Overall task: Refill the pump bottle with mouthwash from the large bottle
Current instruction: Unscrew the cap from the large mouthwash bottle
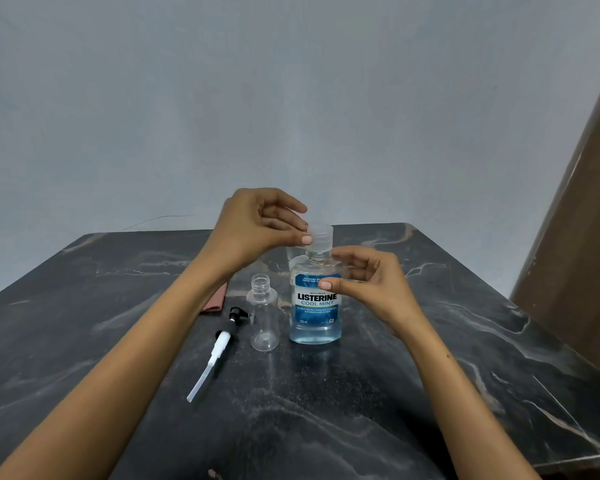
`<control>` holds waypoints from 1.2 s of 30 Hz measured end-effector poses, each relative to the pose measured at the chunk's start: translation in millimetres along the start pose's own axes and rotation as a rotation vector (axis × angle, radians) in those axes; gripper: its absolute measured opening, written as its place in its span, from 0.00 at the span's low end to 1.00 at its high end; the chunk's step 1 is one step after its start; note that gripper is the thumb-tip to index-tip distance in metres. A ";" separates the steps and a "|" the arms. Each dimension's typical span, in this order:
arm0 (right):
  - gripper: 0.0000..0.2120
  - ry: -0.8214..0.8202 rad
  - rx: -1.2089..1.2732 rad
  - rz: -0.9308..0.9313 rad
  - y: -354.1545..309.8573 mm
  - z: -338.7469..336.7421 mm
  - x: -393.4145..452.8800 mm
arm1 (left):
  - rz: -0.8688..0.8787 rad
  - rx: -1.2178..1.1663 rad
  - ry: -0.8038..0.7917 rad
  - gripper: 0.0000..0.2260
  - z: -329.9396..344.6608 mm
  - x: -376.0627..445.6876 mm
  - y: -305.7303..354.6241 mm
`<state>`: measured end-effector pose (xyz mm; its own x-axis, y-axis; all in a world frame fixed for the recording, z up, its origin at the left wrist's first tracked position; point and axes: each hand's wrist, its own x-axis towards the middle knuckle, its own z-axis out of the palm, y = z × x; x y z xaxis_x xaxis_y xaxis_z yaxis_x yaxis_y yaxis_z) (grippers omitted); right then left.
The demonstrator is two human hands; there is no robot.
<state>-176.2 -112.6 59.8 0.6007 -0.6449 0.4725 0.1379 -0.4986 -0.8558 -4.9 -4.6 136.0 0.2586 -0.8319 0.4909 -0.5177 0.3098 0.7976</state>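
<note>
A dark marble table with pale veins (465,341) carries all the things and stands against a grey wall (291,98). Near the middle of it stands upright the large clear bottle of blue mouthwash with a blue and white label (315,306), about half covered by the label, with blue liquid visible at the bottom. The left hand (257,226) pinches with thumb and fingers the clear ribbed cap (320,237) on top of this bottle. The right hand (364,282) has curled fingers around the shoulder of the same bottle, with the thumb on the label. Just beside the large bottle, on its left, stands the small empty clear plastic pump bottle (264,317), open at the neck. Left of it lies the black and white pump head with a long tube (219,344), flat on the table. Behind this lies a folded reddish-brown cloth (215,301), partly hidden by the left forearm.
</note>
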 end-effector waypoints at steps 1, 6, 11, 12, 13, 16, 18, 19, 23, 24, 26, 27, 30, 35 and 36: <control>0.23 -0.002 -0.007 0.001 -0.5 0.0 -0.1 | 0.001 0.003 -0.020 0.20 1.1 -0.1 1.1; 0.22 0.016 -0.036 0.004 -1.4 0.4 -2.1 | 0.053 0.045 -0.090 0.19 12.1 0.3 6.8; 0.21 0.024 -0.037 0.012 -1.3 3.8 -1.6 | 0.111 0.087 0.149 0.13 20.9 -0.2 10.9; 0.21 0.023 -0.038 0.004 -2.3 4.5 -2.0 | 0.125 0.088 0.191 0.12 22.8 -1.2 12.1; 0.20 0.021 -0.037 -0.006 -3.0 4.9 -2.1 | 0.132 0.073 0.236 0.12 24.5 -2.3 13.6; 0.24 0.013 -0.023 -0.032 -2.5 4.0 -3.1 | 0.123 -0.019 0.337 0.13 29.2 -8.6 17.3; 0.30 0.010 -0.038 -0.042 -5.9 2.6 -4.4 | 0.107 -0.093 0.364 0.13 35.3 -18.7 17.2; 0.33 0.023 -0.048 -0.052 -9.6 1.6 -5.7 | 0.096 -0.136 0.368 0.12 39.3 -25.1 16.3; 0.29 0.161 -0.145 -0.253 -28.7 -3.4 -14.6 | 0.018 -0.285 0.360 0.11 56.1 -50.6 9.5; 0.27 0.171 -0.174 -0.311 -33.6 -3.6 -17.6 | -0.011 -0.331 0.351 0.12 60.1 -54.9 8.4; 0.23 0.151 -0.213 -0.398 -41.5 -1.7 -23.3 | -0.059 -0.411 0.330 0.14 67.4 -61.1 7.4; 0.20 0.134 -0.229 -0.429 -44.3 0.1 -26.3 | -0.075 -0.442 0.318 0.14 70.4 -63.6 7.1; 0.15 0.094 -0.260 -0.452 -47.5 0.3 -34.3 | -0.082 -0.455 0.280 0.13 72.6 -70.7 4.1; 0.14 -0.228 -0.503 -0.152 -37.6 -26.0 -42.4 | 0.074 -0.175 0.380 0.12 44.8 -79.8 -4.8; 0.13 -0.321 -0.615 -0.092 -33.6 -28.6 -44.2 | 0.105 -0.120 0.418 0.11 35.7 -78.7 -7.3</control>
<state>-229.9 -84.0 73.7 0.8238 -0.4287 0.3709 -0.2144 -0.8413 -0.4963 -50.6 42.2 79.0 0.5299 -0.5432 0.6512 -0.4670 0.4541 0.7588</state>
